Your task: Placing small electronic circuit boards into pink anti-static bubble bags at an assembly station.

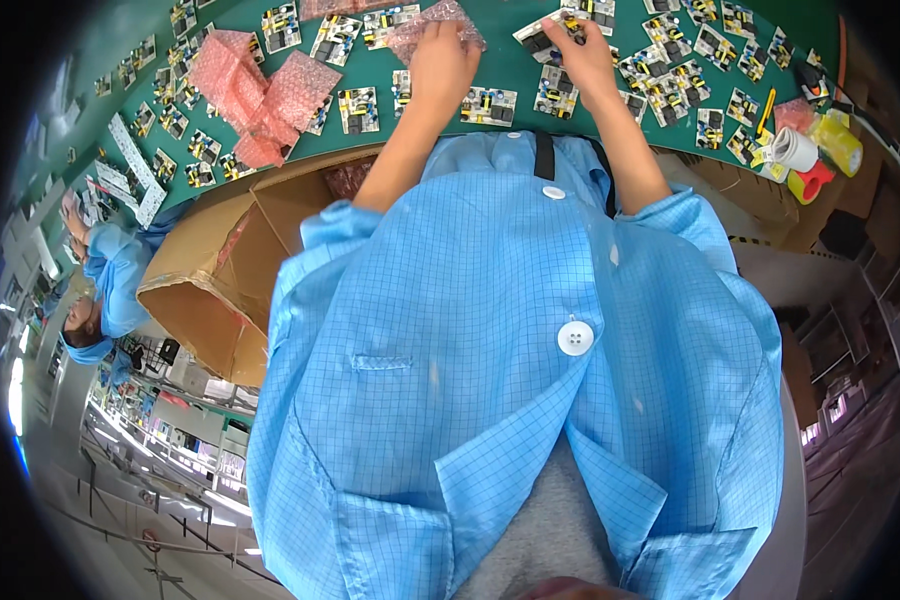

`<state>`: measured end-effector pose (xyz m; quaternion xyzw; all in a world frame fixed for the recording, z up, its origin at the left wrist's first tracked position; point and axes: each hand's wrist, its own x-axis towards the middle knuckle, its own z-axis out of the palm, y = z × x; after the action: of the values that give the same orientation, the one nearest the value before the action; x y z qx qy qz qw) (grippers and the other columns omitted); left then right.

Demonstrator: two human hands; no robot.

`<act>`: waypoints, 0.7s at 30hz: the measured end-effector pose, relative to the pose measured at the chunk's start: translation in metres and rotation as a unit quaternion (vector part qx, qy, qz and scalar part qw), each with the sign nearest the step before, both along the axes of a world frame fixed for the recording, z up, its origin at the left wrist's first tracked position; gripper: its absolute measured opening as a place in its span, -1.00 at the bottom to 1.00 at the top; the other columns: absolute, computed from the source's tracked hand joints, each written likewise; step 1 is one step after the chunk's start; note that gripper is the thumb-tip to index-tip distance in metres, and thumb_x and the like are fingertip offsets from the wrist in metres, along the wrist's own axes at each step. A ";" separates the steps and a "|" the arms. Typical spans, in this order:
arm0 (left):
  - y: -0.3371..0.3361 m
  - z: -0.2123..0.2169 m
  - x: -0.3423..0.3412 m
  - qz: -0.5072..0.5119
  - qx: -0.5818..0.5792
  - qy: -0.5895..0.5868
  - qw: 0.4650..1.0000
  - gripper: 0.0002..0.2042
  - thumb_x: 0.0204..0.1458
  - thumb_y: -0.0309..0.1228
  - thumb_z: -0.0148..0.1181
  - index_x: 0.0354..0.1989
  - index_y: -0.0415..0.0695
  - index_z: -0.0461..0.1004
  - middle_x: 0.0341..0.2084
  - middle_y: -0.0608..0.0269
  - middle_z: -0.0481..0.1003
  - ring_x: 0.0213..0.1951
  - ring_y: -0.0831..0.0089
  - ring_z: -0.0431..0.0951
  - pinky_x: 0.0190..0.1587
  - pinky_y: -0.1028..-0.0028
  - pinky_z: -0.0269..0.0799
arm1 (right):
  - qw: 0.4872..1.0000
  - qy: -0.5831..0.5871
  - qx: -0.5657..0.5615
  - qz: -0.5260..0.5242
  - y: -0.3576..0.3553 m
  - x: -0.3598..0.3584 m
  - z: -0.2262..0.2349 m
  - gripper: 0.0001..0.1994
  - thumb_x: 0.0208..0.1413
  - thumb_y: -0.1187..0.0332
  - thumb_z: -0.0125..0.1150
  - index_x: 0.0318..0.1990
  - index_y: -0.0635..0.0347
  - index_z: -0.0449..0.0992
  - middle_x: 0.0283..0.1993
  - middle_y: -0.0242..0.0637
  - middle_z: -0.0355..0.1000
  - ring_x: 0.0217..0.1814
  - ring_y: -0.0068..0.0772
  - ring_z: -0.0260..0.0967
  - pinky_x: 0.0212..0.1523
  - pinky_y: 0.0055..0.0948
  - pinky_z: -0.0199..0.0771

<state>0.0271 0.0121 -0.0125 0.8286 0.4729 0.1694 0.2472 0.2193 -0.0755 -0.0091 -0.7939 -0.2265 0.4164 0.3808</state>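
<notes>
1. The blue checked coat (470, 270) is filling the nearest part of the view, its sleeves sitting short of both bare forearms.
2. The left forearm is slanting away from the body and inward; the right forearm is slanting inward too, so both are converging over the green table (507, 70).
3. The left hand (444, 62) is bending down, back upward, its fingers closing on a crumpled piece of pink bubble wrap (440, 13).
4. The right hand (582, 58) is gripping a circuit board (536, 38) by its right side — thumb and fingers curling around it — and holding it just left of the knuckles.
5. More boards (358, 110) are lying around both hands, and loose pink bubble wrap (232, 85) is resting left of the left hand.
6. Farther left, a co-worker (122, 270) in blue is sitting beside the table.
</notes>
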 end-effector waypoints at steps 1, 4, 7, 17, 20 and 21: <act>0.006 -0.011 0.005 -0.014 -0.052 0.033 0.998 -0.78 -0.10 -0.37 0.22 -0.31 -0.23 0.48 -0.36 -0.02 0.52 -0.30 0.05 0.55 -0.23 0.18 0.48 | 0.999 0.036 0.011 -0.021 0.000 0.000 -0.004 -0.50 0.07 0.03 0.30 -0.02 0.27 0.41 -0.16 -0.31 0.45 -0.17 -0.55 0.42 -0.25 -0.47 0.47; 0.007 -0.020 0.012 -0.020 -0.046 0.060 0.997 -0.80 -0.12 -0.38 0.22 -0.35 -0.23 0.47 -0.40 -0.01 0.52 -0.33 0.04 0.55 -0.27 0.16 0.49 | 0.996 0.082 0.001 -0.026 0.000 -0.004 0.002 -0.57 0.20 0.12 0.17 0.03 0.30 0.36 -0.09 -0.26 0.43 -0.13 -0.50 0.43 -0.17 -0.48 0.54; 0.006 -0.016 0.021 -0.030 -0.059 0.007 0.998 -0.86 -0.15 -0.39 0.23 -0.47 -0.20 0.49 -0.42 0.05 0.51 -0.38 0.04 0.54 -0.31 0.18 0.49 | 0.999 0.047 0.010 -0.016 -0.004 -0.002 -0.003 -0.62 0.23 0.17 0.13 0.03 0.29 0.37 -0.09 -0.27 0.43 -0.13 -0.50 0.43 -0.14 -0.48 0.53; -0.013 -0.020 0.028 -0.041 -0.067 -0.026 0.997 -0.85 -0.19 -0.41 0.26 -0.40 -0.15 0.53 -0.37 0.09 0.46 -0.20 0.07 0.44 -0.12 0.17 0.41 | 0.989 0.052 0.029 0.135 -0.016 0.019 0.008 -0.63 0.07 0.29 0.25 -0.02 0.30 0.46 -0.29 -0.26 0.54 -0.32 -0.48 0.48 -0.29 -0.44 0.45; -0.017 -0.018 0.033 -0.032 -0.006 -0.022 0.999 -0.84 -0.19 -0.42 0.24 -0.39 -0.15 0.51 -0.36 0.07 0.46 -0.21 0.05 0.43 -0.14 0.16 0.40 | 0.992 0.052 0.042 0.107 -0.019 0.019 0.007 -0.62 0.01 0.33 0.31 -0.03 0.31 0.47 -0.25 -0.27 0.55 -0.28 -0.49 0.49 -0.22 -0.46 0.48; -0.017 -0.019 0.034 -0.032 -0.005 -0.023 0.999 -0.84 -0.19 -0.42 0.24 -0.39 -0.15 0.51 -0.36 0.07 0.46 -0.21 0.05 0.43 -0.14 0.16 0.40 | 0.992 0.051 0.042 0.107 -0.020 0.020 0.006 -0.62 0.01 0.33 0.31 -0.03 0.31 0.47 -0.25 -0.27 0.55 -0.28 -0.49 0.49 -0.22 -0.46 0.48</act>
<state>0.0607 -0.0047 -0.0320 0.8377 0.4417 0.1778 0.2676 0.2390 -0.0954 -0.0036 -0.7263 -0.3076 0.4848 0.3779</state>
